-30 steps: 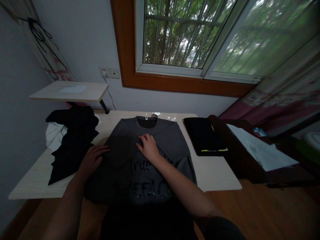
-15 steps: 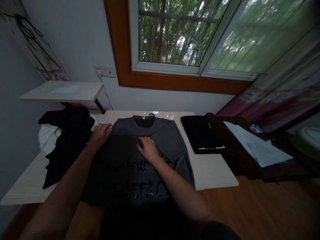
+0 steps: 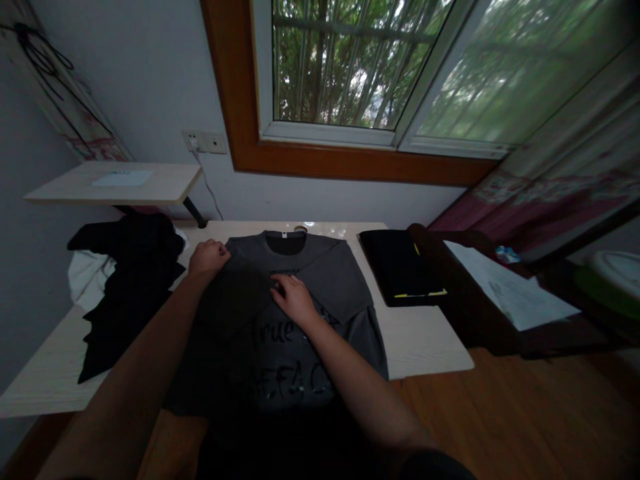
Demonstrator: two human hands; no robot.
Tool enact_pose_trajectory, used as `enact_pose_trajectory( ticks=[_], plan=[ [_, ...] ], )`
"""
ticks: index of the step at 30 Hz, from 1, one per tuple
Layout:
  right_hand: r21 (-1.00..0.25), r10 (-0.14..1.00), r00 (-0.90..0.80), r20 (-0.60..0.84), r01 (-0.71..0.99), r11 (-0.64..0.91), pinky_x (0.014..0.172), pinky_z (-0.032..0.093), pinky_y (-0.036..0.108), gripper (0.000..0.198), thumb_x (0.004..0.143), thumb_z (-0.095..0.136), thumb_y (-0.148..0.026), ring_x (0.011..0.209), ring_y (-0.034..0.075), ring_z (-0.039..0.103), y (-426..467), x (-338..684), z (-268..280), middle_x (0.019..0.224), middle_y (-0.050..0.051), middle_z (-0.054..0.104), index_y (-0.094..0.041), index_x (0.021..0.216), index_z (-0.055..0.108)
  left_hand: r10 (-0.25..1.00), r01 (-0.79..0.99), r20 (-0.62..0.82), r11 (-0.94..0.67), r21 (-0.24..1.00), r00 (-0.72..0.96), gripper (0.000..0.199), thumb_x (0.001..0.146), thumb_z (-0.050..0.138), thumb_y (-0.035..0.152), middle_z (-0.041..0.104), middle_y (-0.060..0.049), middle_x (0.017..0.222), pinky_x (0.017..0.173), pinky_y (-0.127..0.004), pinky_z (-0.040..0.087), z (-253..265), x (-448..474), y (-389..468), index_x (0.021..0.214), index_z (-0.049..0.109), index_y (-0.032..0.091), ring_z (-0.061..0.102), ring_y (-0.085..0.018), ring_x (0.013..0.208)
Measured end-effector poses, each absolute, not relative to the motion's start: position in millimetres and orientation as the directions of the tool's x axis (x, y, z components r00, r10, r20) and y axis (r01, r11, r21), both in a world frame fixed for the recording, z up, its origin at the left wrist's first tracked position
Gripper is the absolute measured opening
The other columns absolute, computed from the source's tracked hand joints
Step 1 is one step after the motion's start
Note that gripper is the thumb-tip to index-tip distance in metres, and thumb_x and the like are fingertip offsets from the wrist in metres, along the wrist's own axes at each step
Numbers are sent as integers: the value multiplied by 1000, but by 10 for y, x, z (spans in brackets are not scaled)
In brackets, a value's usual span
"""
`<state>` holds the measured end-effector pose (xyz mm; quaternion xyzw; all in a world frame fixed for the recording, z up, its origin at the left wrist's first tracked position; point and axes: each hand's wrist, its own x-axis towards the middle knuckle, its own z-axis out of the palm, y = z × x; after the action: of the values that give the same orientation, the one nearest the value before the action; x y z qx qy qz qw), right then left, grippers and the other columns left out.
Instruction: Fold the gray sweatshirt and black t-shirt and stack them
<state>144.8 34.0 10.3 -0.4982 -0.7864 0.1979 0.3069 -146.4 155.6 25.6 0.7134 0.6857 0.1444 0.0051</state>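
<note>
A dark grey long-sleeved shirt (image 3: 327, 267) lies spread front up, its neckline toward the window and its sleeves folded in across the chest. Black lettering runs over its front. At the shirt's left shoulder, my left hand (image 3: 210, 259) has its fingers curled closed on the edge of the cloth. My right hand (image 3: 295, 298) rests on the middle of the chest, thumb and fingers apart, pressing lightly on the fabric. The shirt's lower part fades into shadow near my body.
A pale table (image 3: 425, 340) carries the shirt. Crumpled black clothes (image 3: 135, 287) and a white cloth (image 3: 90, 277) lie at left, beneath a raised shelf (image 3: 115, 183). Folded black clothing (image 3: 400, 267) with yellow marks is at right, near a paper sheet (image 3: 505, 287).
My left hand has moved slightly right onto the shirt's shoulder, and its fingers have curled in. My right hand stays on the chest. The view has shifted a little.
</note>
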Motion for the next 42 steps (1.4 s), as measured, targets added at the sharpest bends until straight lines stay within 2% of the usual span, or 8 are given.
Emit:
enact_pose_trajectory(
  ticks=[9, 14, 16, 19, 24, 33, 37, 42],
  plan=[
    [-618, 904, -322, 282, 660, 428, 96, 46, 35, 35, 96, 61, -25, 105, 21, 62, 333, 1453, 118, 111, 7, 72, -22, 130, 63, 963, 974, 270, -55, 222, -7, 23, 83, 53, 32, 66, -12, 96, 93, -44, 51, 267, -1529, 1561, 89, 73, 21, 60, -29, 96],
    [-620, 898, -331, 288, 651, 439, 96, 46, 35, 34, 96, 60, -24, 106, 21, 61, 329, 1459, 121, 113, 7, 72, -21, 129, 63, 939, 950, 320, -205, 236, 123, 44, 86, 47, 19, 57, -12, 124, 106, -45, 45, 284, -1519, 1600, 123, 68, 25, 54, -29, 115],
    [-621, 899, -332, 286, 650, 438, 96, 46, 35, 34, 96, 60, -23, 106, 21, 61, 327, 1461, 124, 113, 7, 72, -21, 130, 63, 928, 929, 300, -293, 226, 220, 50, 83, 46, 12, 51, -9, 137, 109, -46, 43, 291, -1502, 1632, 124, 69, 29, 49, -29, 123],
    [-622, 898, -334, 285, 649, 439, 97, 46, 34, 34, 96, 60, -23, 108, 21, 61, 326, 1464, 119, 113, 7, 72, -21, 130, 63, 921, 918, 244, -352, 181, 304, 44, 78, 49, 9, 46, -8, 145, 110, -48, 42, 322, -1487, 1704, 110, 74, 27, 44, -31, 127],
    [-601, 895, -345, 284, 663, 446, 97, 46, 35, 35, 97, 61, -25, 108, 21, 61, 337, 1468, 98, 115, 7, 71, -22, 131, 63, 922, 936, 194, -350, 43, 336, 31, 85, 48, 17, 53, -12, 138, 100, -48, 47, 440, -1474, 1843, 100, 74, 22, 45, -34, 122],
    [-546, 856, -426, 293, 660, 516, 97, 45, 34, 30, 102, 52, -23, 106, 20, 60, 310, 1465, 137, 114, 4, 71, -27, 126, 68, 951, 953, 114, -272, -132, 287, 35, 90, 43, 23, 58, -21, 125, 85, -52, 49, 508, -1500, 2030, 104, 75, 17, 47, -40, 118],
    [-546, 863, -417, 285, 670, 504, 98, 45, 35, 30, 102, 52, -27, 107, 20, 59, 308, 1460, 137, 115, 5, 70, -26, 128, 68, 947, 963, 183, -247, -105, 263, 34, 88, 47, 22, 58, -22, 126, 88, -52, 48, 508, -1441, 1936, 110, 72, 16, 48, -40, 119],
    [-536, 880, -386, 276, 698, 474, 97, 46, 35, 30, 102, 53, -27, 108, 21, 59, 318, 1446, 130, 112, 7, 67, -26, 128, 67, 919, 979, 359, -195, 62, 160, 37, 90, 44, 21, 62, -20, 121, 101, -52, 43, 483, -1182, 1681, 114, 71, 14, 51, -38, 121]
  ],
)
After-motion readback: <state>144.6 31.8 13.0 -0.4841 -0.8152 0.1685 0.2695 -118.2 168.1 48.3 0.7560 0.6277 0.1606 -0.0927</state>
